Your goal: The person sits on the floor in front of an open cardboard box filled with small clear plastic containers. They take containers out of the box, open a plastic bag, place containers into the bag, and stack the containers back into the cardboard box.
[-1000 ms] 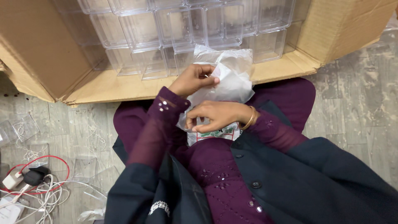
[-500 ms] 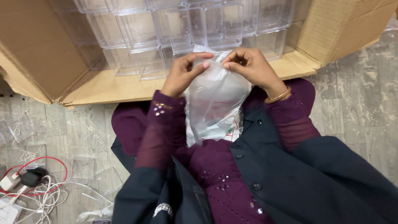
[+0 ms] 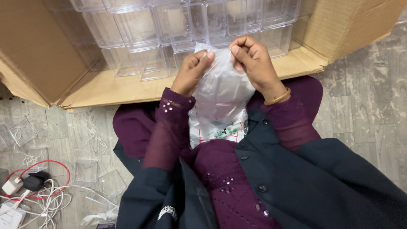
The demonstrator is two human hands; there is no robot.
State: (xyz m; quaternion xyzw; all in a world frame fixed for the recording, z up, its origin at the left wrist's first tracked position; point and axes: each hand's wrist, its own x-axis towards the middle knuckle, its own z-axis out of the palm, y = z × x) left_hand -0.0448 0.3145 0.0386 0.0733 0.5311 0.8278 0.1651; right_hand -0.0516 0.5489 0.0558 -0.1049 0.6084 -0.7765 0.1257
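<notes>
A grey tiled floor (image 3: 369, 106) is seen all round, with a big cardboard box (image 3: 38, 55) lying open just beyond the hands, packed with clear plastic cases (image 3: 140, 29) in rows. A clear plastic bag (image 3: 220, 95) is held up over the lap, its top edge pinched between both hands and the rest hanging down toward the body. The left hand (image 3: 193, 70) is closed on the bag's top left corner, thumb and fingers pressed together on the film. The right hand (image 3: 252, 59) is clamped the same way on the top right, close beside the left. Something with red and green print can be made out in the bag's bottom, not clear what.

Down to the left of the left hand, loose clear lids (image 3: 21, 131) and a tangle of white and red cables (image 3: 42, 195) with a charger (image 3: 34, 181) are scattered on the floor.

What might go wrong: the film looks thin and slippery, so it could probably be torn if the two pinches get pulled apart too hard, or one corner could slip and the contents get dumped into the lap or onto that cable mess.
</notes>
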